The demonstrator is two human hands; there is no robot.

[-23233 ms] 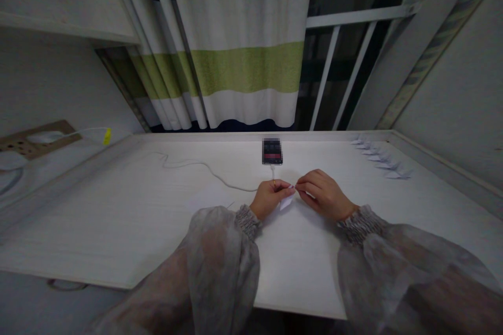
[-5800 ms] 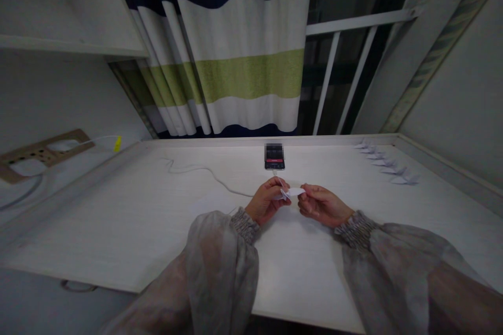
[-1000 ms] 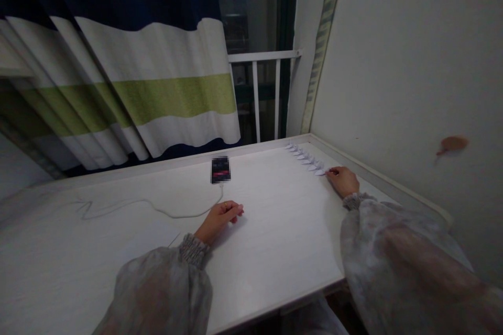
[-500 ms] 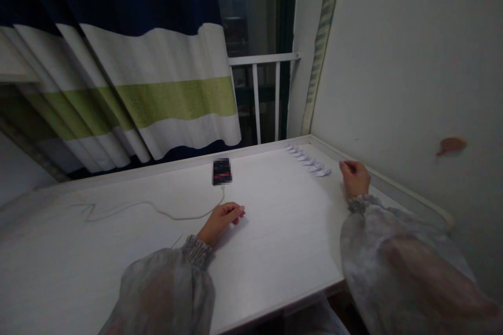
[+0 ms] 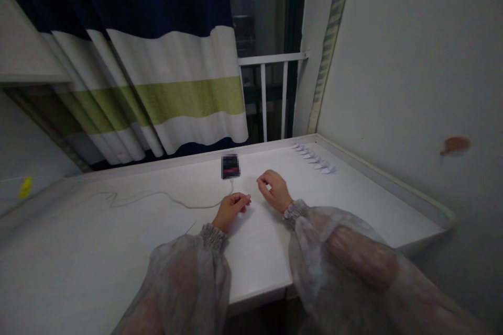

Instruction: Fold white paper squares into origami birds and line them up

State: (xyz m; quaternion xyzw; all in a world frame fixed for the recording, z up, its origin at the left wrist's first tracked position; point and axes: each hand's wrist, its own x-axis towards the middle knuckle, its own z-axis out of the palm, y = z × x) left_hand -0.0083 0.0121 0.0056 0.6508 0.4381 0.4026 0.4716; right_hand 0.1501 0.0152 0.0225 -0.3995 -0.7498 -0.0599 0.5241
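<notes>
My left hand [image 5: 232, 211] rests on the white desk with its fingers curled together and thumb against them. Whatever may be inside that grip is hidden. To its right, my right hand [image 5: 276, 190] is bent inward, thumb and forefinger meeting in a ring around a small gap. Nothing shows between those fingers. Beyond it, at the back right, small folded white paper pieces [image 5: 313, 158] with pointed ends stand in a slanting row. A dark phone-like device [image 5: 230, 166], its screen blurred out, lies behind my left hand.
A white cable [image 5: 184, 205] runs left from the device across the desk [image 5: 259, 267]. A pale sheet [image 5: 165, 227] lies near my left forearm. Raised edging [image 5: 385, 178] borders the desk at the right wall. A striped curtain [image 5: 188, 94] and white railing [image 5: 263, 99] stand behind.
My right hand has moved left from beside the folded paper row to near my left hand. The left hand stays curled in about the same place. The view has turned slightly left.
</notes>
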